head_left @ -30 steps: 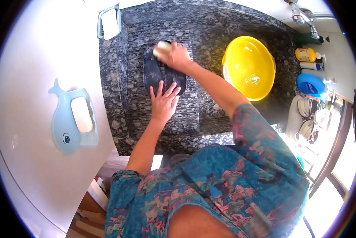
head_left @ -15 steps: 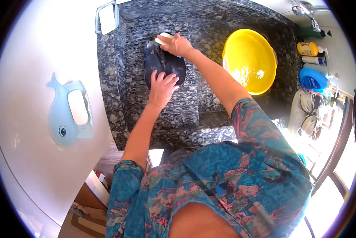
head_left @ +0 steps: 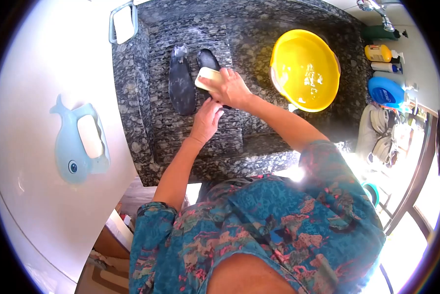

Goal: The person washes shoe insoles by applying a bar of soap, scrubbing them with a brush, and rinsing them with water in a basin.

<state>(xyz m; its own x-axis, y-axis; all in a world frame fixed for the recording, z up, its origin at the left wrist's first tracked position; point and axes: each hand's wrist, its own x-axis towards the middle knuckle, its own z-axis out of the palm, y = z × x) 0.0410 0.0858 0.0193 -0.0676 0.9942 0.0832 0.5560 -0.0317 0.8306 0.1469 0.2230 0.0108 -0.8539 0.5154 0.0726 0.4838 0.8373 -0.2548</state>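
Note:
Two dark, elongated insole-like pieces lie on the ribbed granite slab. The left piece (head_left: pixel 181 87) has whitish suds near its top and no hand on it. Over the right piece (head_left: pixel 207 58), my right hand (head_left: pixel 232 89) is closed on a pale, cream-coloured block (head_left: pixel 209 78), which looks like a bar or a brush. My left hand (head_left: pixel 206 119) is at the lower end of the right piece, fingers together and seemingly pinching its edge. Much of the right piece is hidden under both hands.
A yellow basin (head_left: pixel 305 71) stands right of the slab, with a tap (head_left: pixel 387 23) beyond. Bottles (head_left: pixel 386 91) and shoes (head_left: pixel 381 134) line the right side. At left are a whale-shaped soap dish (head_left: pixel 69 147) and a soap tray (head_left: pixel 112 24).
The two dark pieces, earlier side by side, are now apart. My right hand has moved down with the block, and my left hand has gone from spread fingers to closed ones.

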